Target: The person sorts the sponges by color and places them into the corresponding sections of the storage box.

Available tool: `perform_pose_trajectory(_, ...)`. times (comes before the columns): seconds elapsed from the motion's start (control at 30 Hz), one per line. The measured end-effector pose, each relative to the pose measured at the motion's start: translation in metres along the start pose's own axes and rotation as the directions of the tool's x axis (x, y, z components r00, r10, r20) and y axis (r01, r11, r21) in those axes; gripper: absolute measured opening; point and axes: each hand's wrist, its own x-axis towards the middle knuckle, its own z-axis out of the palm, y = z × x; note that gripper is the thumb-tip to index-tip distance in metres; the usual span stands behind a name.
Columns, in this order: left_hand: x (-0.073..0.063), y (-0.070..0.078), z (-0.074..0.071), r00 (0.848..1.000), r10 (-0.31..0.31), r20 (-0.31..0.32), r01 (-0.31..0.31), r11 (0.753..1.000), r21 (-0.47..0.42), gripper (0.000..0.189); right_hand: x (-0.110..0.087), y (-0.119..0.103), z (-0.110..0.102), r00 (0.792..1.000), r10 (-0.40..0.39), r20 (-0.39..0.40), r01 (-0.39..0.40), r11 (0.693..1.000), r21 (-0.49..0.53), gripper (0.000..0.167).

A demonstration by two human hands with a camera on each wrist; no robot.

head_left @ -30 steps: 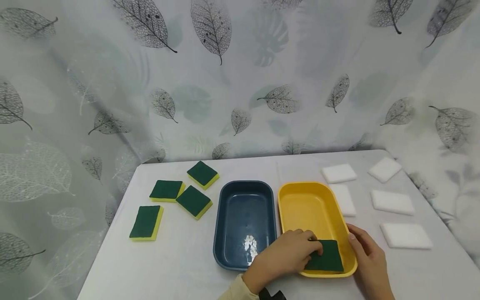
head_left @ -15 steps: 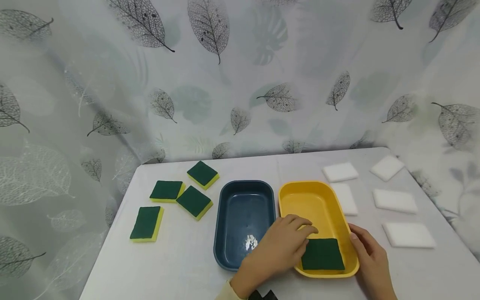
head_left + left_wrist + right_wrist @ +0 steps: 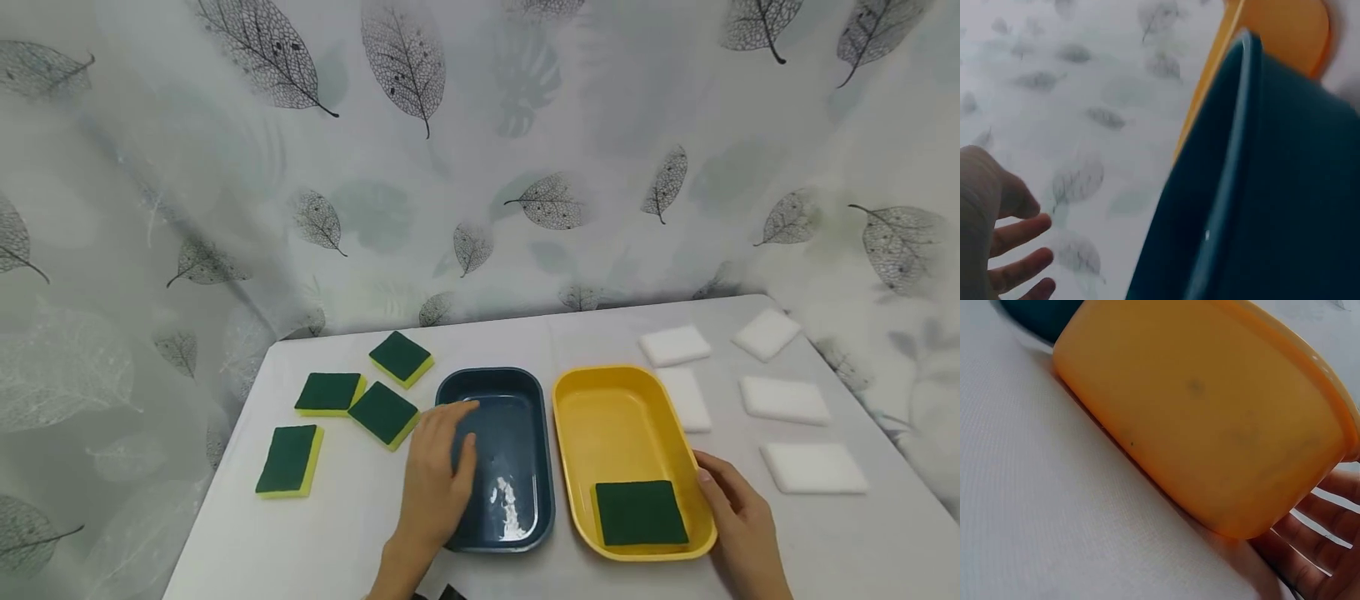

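Note:
In the head view my left hand (image 3: 435, 475) is over the left rim of the dark blue tray (image 3: 546, 467), thumb apart from the fingers. It holds nothing, and the left wrist view shows its loosely bent fingers (image 3: 1022, 269) apart from the tray. Beyond its fingertips lies a green-and-yellow scrub sponge (image 3: 384, 413). My right hand (image 3: 742, 525) rests against the right side of the yellow tray (image 3: 600, 408), its extended fingers (image 3: 1316, 531) along the outer wall. One scrub sponge (image 3: 641, 512), green side up, lies at the near end inside that tray.
More scrub sponges (image 3: 288, 461) lie at left on the white table (image 3: 337, 542). Several white sponge blocks (image 3: 813, 468) are spread out right of the yellow tray. A leaf-patterned curtain (image 3: 480, 167) hangs behind the table.
My left hand has let go of the sponge in the yellow tray and moved left across the blue tray. The right hand keeps its place at the yellow tray.

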Motion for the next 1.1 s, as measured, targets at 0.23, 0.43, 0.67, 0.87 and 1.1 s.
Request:
perform_pose_trajectory(0.23,-0.019,-0.043,-0.016,0.958,-0.158,-0.240,0.160,0.987,-0.012,0.042,-0.002,0.000,-0.002,1.000,-0.002,-0.012,0.002,1.000,-0.014,0.050)
perform_pose_trajectory(0.43,-0.030,-0.073,-0.021,0.874,-0.301,-0.382,0.299,0.952,-0.067,0.043,-0.003,-0.003,0.001,1.000,-0.022,-0.011,0.022,1.000,0.009,0.049)
perform_pose_trajectory(0.67,-0.050,-0.105,-0.013,0.741,-0.488,-0.461,0.481,0.865,-0.144,0.050,-0.002,-0.005,0.001,1.000,-0.028,-0.011,0.028,1.000,-0.003,0.050)
perform_pose_trajectory(0.87,-0.060,-0.121,-0.013,0.641,-0.617,-0.456,0.595,0.775,-0.214,0.063,-0.002,-0.002,0.002,1.000,-0.019,-0.006,0.019,1.000,0.000,0.049)
perform_pose_trajectory(1.1,-0.056,-0.124,-0.014,0.599,-0.727,-0.336,0.689,0.681,-0.247,0.073,-0.001,0.000,0.000,1.000,-0.011,-0.009,0.011,1.000,-0.007,0.049)
